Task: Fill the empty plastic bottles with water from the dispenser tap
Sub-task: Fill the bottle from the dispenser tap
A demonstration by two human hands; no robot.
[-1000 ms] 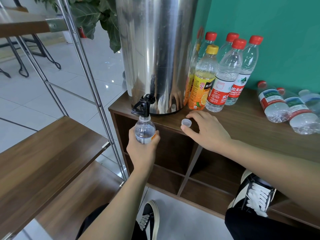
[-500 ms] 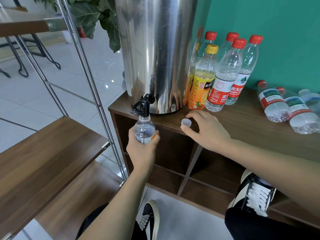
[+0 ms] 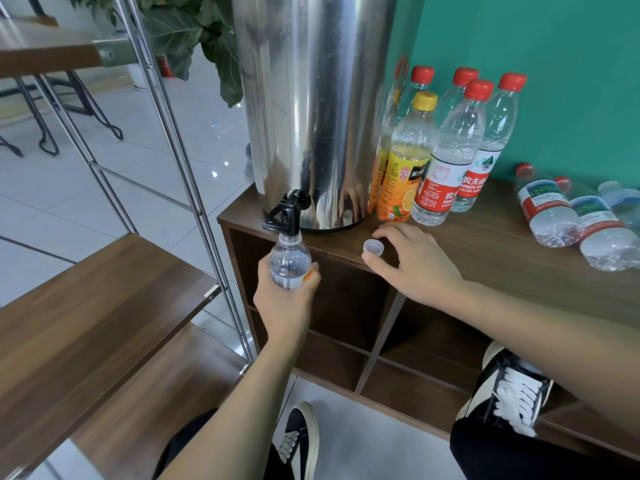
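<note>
The small clear plastic bottle point(image 3: 290, 261), uncapped and upright, sits with its mouth directly beneath the black plastic tap point(image 3: 285, 211) of the tall cylindrical stainless-steel dispenser point(image 3: 313, 109), the same position as one second ago; whether water flows cannot be told, and no change in level is discernible. The left hand point(image 3: 287, 299) grips the bottle's lower body, fingers and thumb curled round the label, unchanged from the earlier frames. The right hand point(image 3: 412, 261) rests on the top of the dark wooden cabinet point(image 3: 485, 244) with fingers relaxed and spread, grasping nothing; the thumb and the index finger flank the small translucent bottle cap point(image 3: 373, 245), which lies open side up near the cabinet's front edge, and contact with the cap cannot be confirmed. This hand and the cap also hold their earlier positions. To the right of the dispenser stands a yellow-capped orange juice bottle point(image 3: 407, 161) touching a group of upright clear bottles with red caps point(image 3: 464, 147). Further right, well apart from the hands, more labelled clear bottles point(image 3: 575, 220) lie on their sides on the cabinet top against the teal wall point(image 3: 554, 46). Left of the cabinet stands a metal-framed rack with wooden shelves point(image 3: 86, 306), and a green-leafed plant point(image 3: 194, 32) shows behind the dispenser.
</note>
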